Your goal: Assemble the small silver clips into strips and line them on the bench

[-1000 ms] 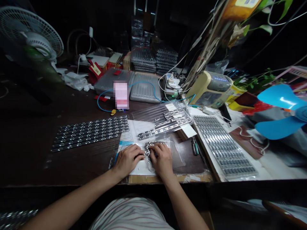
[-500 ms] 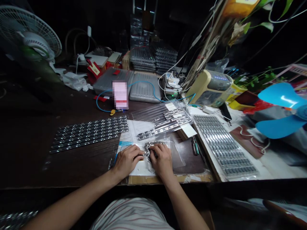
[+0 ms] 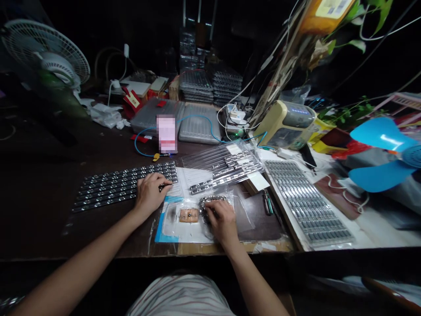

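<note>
My left hand (image 3: pixel 151 192) is over the right end of a tray (image 3: pixel 108 188) filled with rows of dark, shiny parts. Its thumb and fingers pinch a small dark part (image 3: pixel 162 187). My right hand (image 3: pixel 222 217) rests at a heap of small shiny metal pieces (image 3: pixel 208 201), fingers curled down against it; what its fingertips hold is hidden. Between the hands, a small orange-brown block (image 3: pixel 189 215) lies on a white and blue sheet with plastic on it. Behind them, a clear grooved tray (image 3: pixel 204 164) is partly filled with similar dark parts.
A full tray of parts (image 3: pixel 309 202) lies on a white board at the right. Screwdriver-like tools (image 3: pixel 268 202) lie beside it. Farther back are stacked trays (image 3: pixel 196 83), a phone-like upright object (image 3: pixel 166 134), a blue cable and a cream-coloured machine (image 3: pixel 286 125). Fans stand at both sides.
My left hand has moved from the orange-brown block, left and away from me, to the filled tray, uncovering the block. My right hand stays at the metal heap. The view has shifted slightly.
</note>
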